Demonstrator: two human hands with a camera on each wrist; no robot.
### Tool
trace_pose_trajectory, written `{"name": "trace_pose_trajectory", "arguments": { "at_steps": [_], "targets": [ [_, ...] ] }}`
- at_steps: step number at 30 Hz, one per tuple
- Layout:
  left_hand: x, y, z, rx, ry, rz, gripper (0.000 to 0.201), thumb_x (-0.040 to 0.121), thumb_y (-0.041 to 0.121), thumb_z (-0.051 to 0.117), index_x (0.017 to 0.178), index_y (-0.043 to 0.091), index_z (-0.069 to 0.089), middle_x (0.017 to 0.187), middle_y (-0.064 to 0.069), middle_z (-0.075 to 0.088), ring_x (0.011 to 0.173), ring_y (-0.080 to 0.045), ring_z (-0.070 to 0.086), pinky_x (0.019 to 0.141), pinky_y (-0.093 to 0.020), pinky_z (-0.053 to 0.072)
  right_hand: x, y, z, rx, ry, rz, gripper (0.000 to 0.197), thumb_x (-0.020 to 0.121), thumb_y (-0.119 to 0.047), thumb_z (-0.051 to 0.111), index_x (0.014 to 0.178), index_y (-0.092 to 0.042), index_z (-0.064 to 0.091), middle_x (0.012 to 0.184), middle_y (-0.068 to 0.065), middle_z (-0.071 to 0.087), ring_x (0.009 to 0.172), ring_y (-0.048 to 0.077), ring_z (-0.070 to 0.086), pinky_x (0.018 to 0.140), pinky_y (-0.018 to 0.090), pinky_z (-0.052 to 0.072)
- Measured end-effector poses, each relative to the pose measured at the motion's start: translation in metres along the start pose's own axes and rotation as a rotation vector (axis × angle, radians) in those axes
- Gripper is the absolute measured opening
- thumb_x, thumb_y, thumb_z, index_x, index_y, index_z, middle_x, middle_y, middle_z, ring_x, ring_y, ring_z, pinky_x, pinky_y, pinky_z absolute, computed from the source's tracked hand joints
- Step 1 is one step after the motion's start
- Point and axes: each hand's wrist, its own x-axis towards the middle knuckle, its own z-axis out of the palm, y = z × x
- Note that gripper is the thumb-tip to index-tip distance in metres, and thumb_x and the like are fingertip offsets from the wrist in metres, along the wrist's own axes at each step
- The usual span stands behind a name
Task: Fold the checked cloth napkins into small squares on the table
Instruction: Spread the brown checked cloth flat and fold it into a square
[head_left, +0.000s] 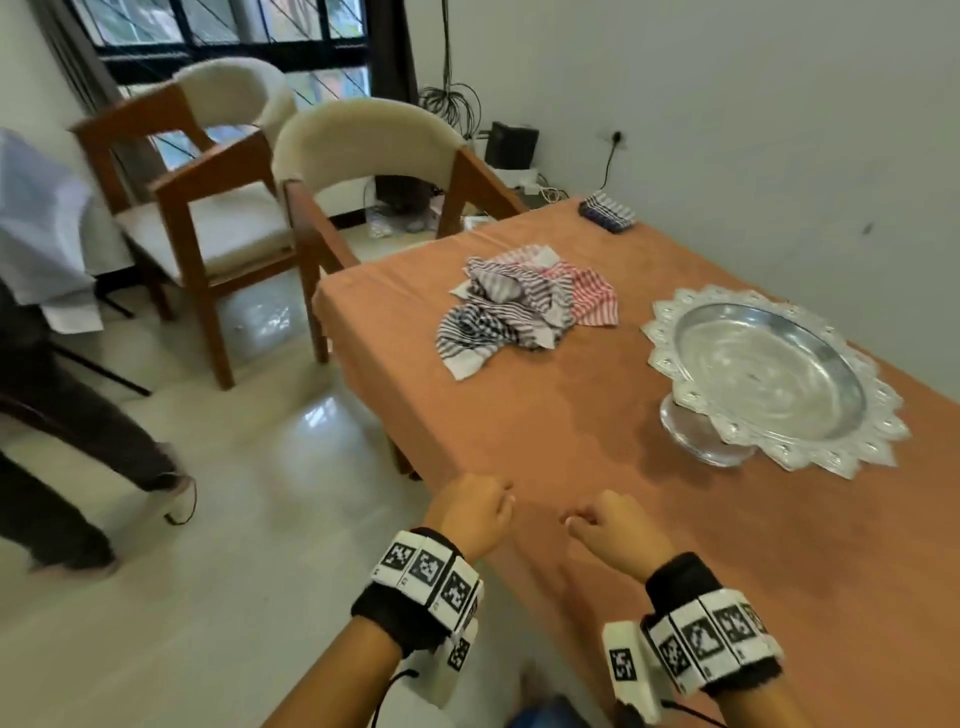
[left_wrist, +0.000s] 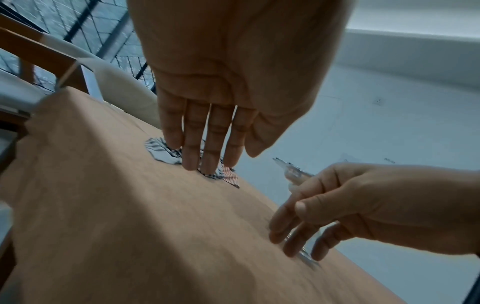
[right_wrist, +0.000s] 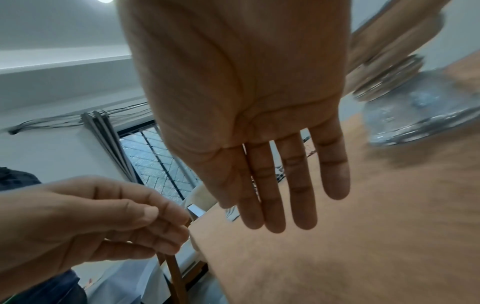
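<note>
A crumpled heap of checked napkins (head_left: 519, 306), black-and-white ones with a red-and-white one among them, lies on the far left part of the orange-covered table (head_left: 597, 431). One folded dark checked napkin (head_left: 607, 210) sits at the far corner. My left hand (head_left: 480, 509) hovers at the table's near left edge, well short of the heap, fingers relaxed and holding nothing. My right hand (head_left: 602, 522) hangs just beside it over the table, loosely curled and empty. In the left wrist view the heap (left_wrist: 158, 151) shows past my left fingers (left_wrist: 192, 148).
A silver pedestal tray (head_left: 691, 317) with a scalloped rim stands on the right of the table, near the wall. Two wooden armchairs (head_left: 363, 156) stand beyond the table's far left corner. A person (head_left: 47, 291) walks on the floor at the left.
</note>
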Motion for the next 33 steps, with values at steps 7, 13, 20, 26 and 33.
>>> {"name": "trace_pose_trajectory", "arguments": {
  "at_steps": [7,13,20,26,33],
  "targets": [
    [0.034,-0.070,-0.043,-0.056,0.098,0.029,0.030,0.095,0.021,0.042,0.118,0.010,0.059,0.115,-0.008,0.063,0.108,-0.023,0.057,0.091,-0.034,0.045,0.092,-0.076,-0.024,-0.034,0.048,-0.143,0.027,0.091,-0.018,0.051,0.105,-0.002,0.069,0.107,0.014,0.069,0.099,0.026,0.063,0.085,0.033,0.047],
    [0.125,-0.117,-0.100,0.008,0.086,0.100,0.033,0.095,0.016,0.041,0.124,0.009,0.057,0.119,-0.011,0.064,0.107,-0.028,0.060,0.090,-0.036,0.047,0.225,-0.102,-0.081,-0.001,0.325,-0.087,0.026,0.090,-0.016,0.051,0.108,0.000,0.062,0.106,0.018,0.066,0.099,0.034,0.059,0.083,0.040,0.048],
    [0.204,-0.152,-0.158,0.005,0.028,0.197,0.046,0.088,0.024,0.032,0.118,0.002,0.059,0.112,-0.017,0.064,0.100,-0.030,0.061,0.083,-0.030,0.039,0.351,-0.091,-0.119,-0.118,0.367,0.231,0.049,0.089,-0.021,0.056,0.133,-0.007,0.040,0.133,0.019,0.047,0.119,0.039,0.047,0.096,0.051,0.044],
    [0.244,-0.161,-0.169,-0.129,0.149,0.439,0.036,0.077,0.016,0.037,0.082,-0.003,0.067,0.073,-0.017,0.068,0.071,-0.011,0.052,0.067,-0.024,0.033,0.344,-0.096,-0.118,0.059,0.581,0.173,0.010,0.092,-0.009,0.043,0.094,-0.011,0.052,0.078,0.010,0.055,0.074,0.030,0.052,0.064,0.038,0.040],
    [0.275,-0.107,-0.190,-0.119,0.061,0.701,0.052,0.082,0.024,0.046,0.123,-0.007,0.052,0.120,-0.026,0.057,0.111,-0.042,0.056,0.097,-0.048,0.044,0.235,-0.166,-0.127,0.118,0.923,-0.151,0.033,0.091,-0.037,0.044,0.072,-0.011,0.051,0.058,-0.002,0.041,0.054,0.012,0.034,0.053,0.029,0.021]
  ]
}}
